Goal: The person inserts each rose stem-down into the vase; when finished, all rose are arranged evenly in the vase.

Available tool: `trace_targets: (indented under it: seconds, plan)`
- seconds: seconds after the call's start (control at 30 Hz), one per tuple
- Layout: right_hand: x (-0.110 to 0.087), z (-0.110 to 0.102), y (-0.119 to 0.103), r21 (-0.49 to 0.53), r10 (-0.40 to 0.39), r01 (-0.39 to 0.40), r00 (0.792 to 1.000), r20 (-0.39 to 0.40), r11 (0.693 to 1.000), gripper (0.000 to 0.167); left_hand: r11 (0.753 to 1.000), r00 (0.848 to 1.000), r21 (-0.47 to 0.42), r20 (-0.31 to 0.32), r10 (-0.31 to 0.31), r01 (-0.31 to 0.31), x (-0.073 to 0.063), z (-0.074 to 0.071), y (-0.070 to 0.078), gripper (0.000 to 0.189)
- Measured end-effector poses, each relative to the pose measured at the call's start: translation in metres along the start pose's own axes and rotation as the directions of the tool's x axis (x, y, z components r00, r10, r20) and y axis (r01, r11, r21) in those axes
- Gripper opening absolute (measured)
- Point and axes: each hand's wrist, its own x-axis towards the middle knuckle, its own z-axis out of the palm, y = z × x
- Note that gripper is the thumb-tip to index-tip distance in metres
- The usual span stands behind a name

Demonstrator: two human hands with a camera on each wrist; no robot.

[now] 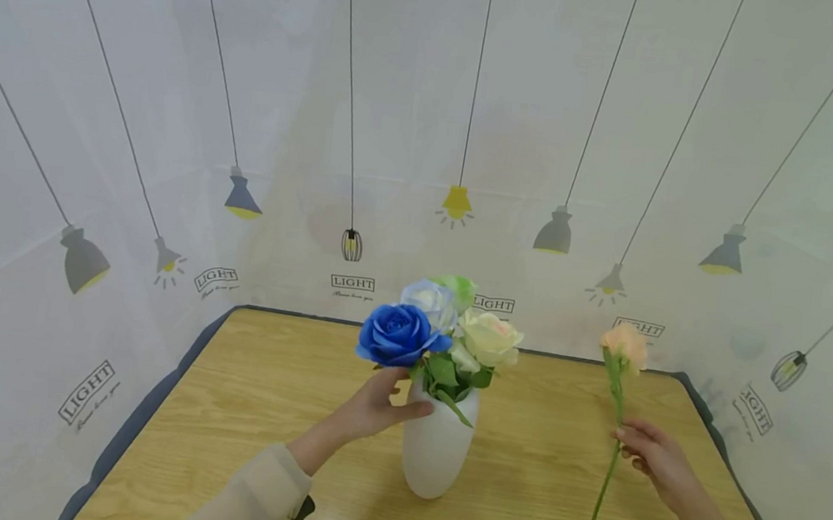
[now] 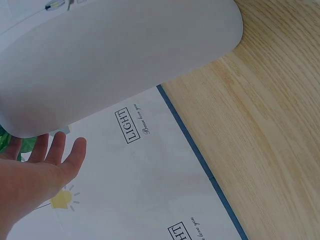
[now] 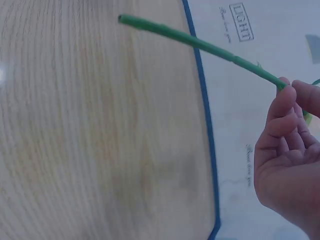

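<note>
A white vase (image 1: 437,454) stands upright on the wooden table, filled with a blue rose (image 1: 397,335), a pale blue flower (image 1: 431,302), a cream rose (image 1: 490,339) and green leaves (image 1: 442,371). At its rim, my left hand (image 1: 375,407) holds the vase, thumb across the front and fingers around the left side under the blue rose. In the left wrist view the vase hides the thumb, and the outer fingers (image 2: 75,152) spread off the rim. Right of the vase, my right hand (image 1: 657,459) pinches a peach carnation (image 1: 625,345) by its green stem (image 3: 200,44), bloom upward.
The wooden table (image 1: 283,389) has a dark blue edge. Behind it and along both sides hangs a pale wall covering (image 1: 414,126) printed with lamps and the word LIGHT. Bare tabletop lies between the vase and the carnation.
</note>
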Motion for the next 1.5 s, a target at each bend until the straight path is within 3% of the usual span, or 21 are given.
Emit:
trace_targets:
  seconds: [0.23,0.5,0.63,0.77,0.87,1.0,1.2,1.37,1.5]
  plan:
    - [-0.005,0.006,-0.026,-0.087,-0.112,0.114,0.993,0.025,0.99,0.065,1.0,1.0,-0.01,0.0,-0.001,0.001,0.0,0.0,-0.001,0.049]
    - [-0.017,0.017,-0.057,-0.068,-0.202,0.207,0.977,0.072,0.976,0.061,1.0,1.0,0.001,-0.004,0.005,-0.005,-0.001,0.0,-0.004,0.048]
    - [-0.025,0.025,-0.075,-0.078,-0.303,0.31,0.948,0.095,0.947,0.043,1.0,1.0,-0.007,-0.004,0.002,-0.002,-0.001,0.0,-0.004,0.048]
    - [-0.032,0.032,-0.094,-0.105,-0.416,0.428,0.902,0.119,0.898,0.024,1.0,1.0,-0.012,-0.003,0.003,-0.003,-0.001,0.0,-0.002,0.047]
    - [-0.036,0.038,-0.106,-0.113,-0.488,0.501,0.864,0.127,0.858,0.024,1.0,1.0,-0.007,-0.004,0.005,-0.005,-0.001,0.0,-0.001,0.046]
    - [-0.042,0.045,-0.119,-0.148,-0.548,0.561,0.828,0.12,0.815,0.026,1.0,1.0,0.001,-0.004,0.006,-0.006,-0.001,0.0,0.001,0.046]
    - [-0.052,0.056,-0.137,-0.223,-0.578,0.583,0.811,0.094,0.781,0.032,1.0,1.0,0.007,-0.006,0.005,-0.004,-0.001,0.0,0.002,0.045]
    - [-0.059,0.066,-0.151,-0.227,-0.618,0.622,0.78,0.099,0.749,0.031,1.0,1.0,0.011,-0.006,0.001,-0.001,-0.001,0.0,0.003,0.045]
    - [-0.063,0.077,-0.16,-0.224,-0.634,0.633,0.769,0.079,0.741,0.03,1.0,1.0,0.008,-0.001,0.001,-0.001,-0.001,0.0,0.003,0.045]
